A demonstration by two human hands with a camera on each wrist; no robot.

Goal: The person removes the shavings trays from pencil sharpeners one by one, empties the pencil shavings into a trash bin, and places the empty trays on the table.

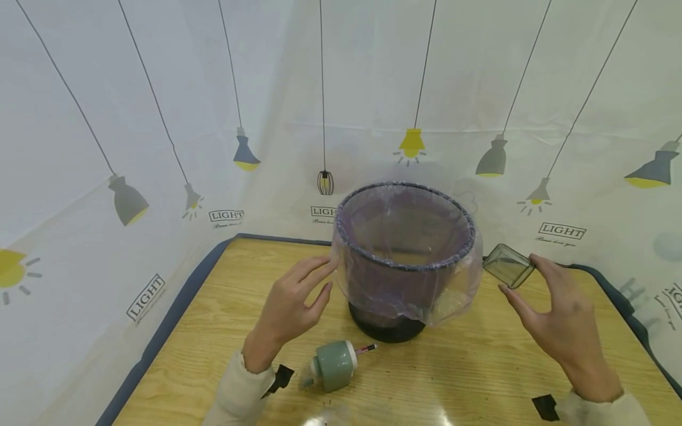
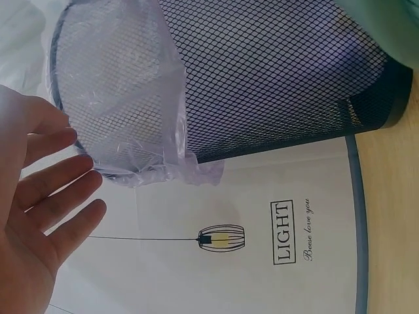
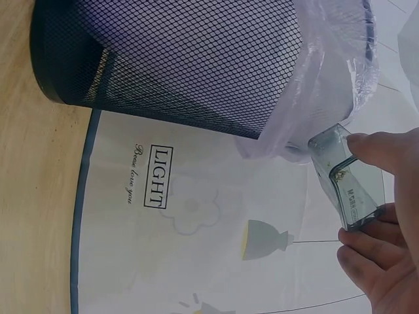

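A black mesh wastebasket (image 1: 386,328), lined with a thin pale purple bag (image 1: 405,296) folded over its rim, stands upright on the table. To its right, my right hand (image 1: 567,319) pinches a small clear grey plastic box (image 1: 508,266) between thumb and fingers, tilted beside the rim. A few light specks cling inside this box (image 3: 344,176) in the right wrist view. On the bin's left, my left hand (image 1: 293,302) is held with loosely spread fingers near the bag; whether the fingertips touch it I cannot tell. It holds nothing.
A green pencil sharpener (image 1: 335,365) with a pencil (image 1: 366,349) sticking out lies in front of the bin, near the left forearm. The wooden table (image 1: 240,278) has a blue edge (image 1: 176,319). A white sheet (image 1: 362,71) printed with lamps hangs behind.
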